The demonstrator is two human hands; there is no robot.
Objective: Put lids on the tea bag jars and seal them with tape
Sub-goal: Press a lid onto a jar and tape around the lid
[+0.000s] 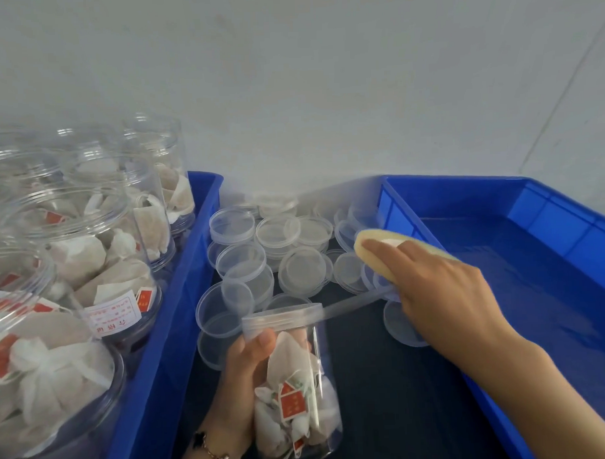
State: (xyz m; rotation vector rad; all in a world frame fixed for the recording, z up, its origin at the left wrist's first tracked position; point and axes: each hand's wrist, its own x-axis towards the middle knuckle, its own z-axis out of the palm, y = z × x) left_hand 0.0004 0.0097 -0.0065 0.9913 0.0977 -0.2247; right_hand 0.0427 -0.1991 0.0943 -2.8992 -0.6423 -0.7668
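1. So, at the far left I see a deep blue plastic crate [191, 233] packed with clear round plastic jars [88, 236], all open-topped and filled with white paper tea bags carrying red and white tags.
2. Right of that crate, on the dark table surface [385, 381], lies a heap of clear round plastic lids [295, 250], some stacked, some overlapping, reaching back to the pale wall [323, 74].
3. Near the bottom centre, my left hand [244, 379] is closed around a clear plastic jar of tea bags [296, 394], fingers behind it and the thumb pressed near its neck. A bracelet with a dark clover charm [212, 448] sits on that wrist.
4. That jar is tilted, its top leaning away from me, and a clear lid [283, 321] sits on its mouth.
5. A strip of clear tape [355, 304] stretches from the lid's right edge up to my right hand, looking taut.
6. My right hand [444, 289] lies palm-down over a pale yellowish roll of tape [380, 247], fingers curled over its top and gripping it, above the right end of the lid heap.
7. At the right, a shallow blue plastic tray [535, 255] runs from far to near; its near-left rim passes under my right forearm.
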